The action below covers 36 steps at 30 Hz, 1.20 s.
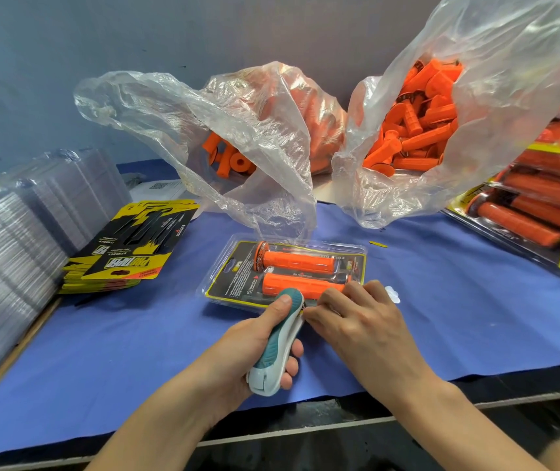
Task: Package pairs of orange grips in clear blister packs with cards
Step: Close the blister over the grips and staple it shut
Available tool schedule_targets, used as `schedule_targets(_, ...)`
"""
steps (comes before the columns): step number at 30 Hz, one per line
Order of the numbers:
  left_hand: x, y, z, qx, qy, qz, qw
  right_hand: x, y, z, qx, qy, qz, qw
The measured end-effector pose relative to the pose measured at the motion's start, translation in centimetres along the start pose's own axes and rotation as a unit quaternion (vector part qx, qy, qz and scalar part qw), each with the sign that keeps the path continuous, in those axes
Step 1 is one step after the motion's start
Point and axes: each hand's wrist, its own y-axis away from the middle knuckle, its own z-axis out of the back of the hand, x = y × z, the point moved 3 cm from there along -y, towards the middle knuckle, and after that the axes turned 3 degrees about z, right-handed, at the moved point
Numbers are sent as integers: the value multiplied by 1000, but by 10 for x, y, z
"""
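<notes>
A clear blister pack (227,266) lies in the middle of the blue mat with a black-and-yellow card inside and two orange grips (297,260) side by side. My left hand (255,338) grips a teal-and-white stapler (277,341), whose nose sits at the pack's near edge. My right hand (356,317) rests on the pack's near right corner, its fingers curled and pinching the edge beside the stapler.
Two open plastic bags of loose orange grips (418,127) stand at the back. A stack of printed cards (129,246) lies at left, beside piles of empty clear blisters (17,232). Finished packs (540,212) are heaped at right. The table's front edge runs just below my wrists.
</notes>
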Motion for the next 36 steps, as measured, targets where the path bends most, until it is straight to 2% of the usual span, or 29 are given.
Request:
schedule_targets(8,1,-2,0,5,-1,-2,1000,2,4,1,48,-12,-12,999)
schedule_targets(14,2,-2,-2,7,-6,-10,1000,3,4,-4,27,-18,-30,999)
schedule_targets(18,2,-1,-5,13,-14,-16,1000,9,-2,-7,46,-16,10,999)
schedule_targets(31,3,-6,-10,-2,18,-2,1000,5,-13,-2,65,-139,-12,988)
schedule_targets(36,5,-8,-10,0,32,-9,999,4,-10,-9,58,-132,-12,989)
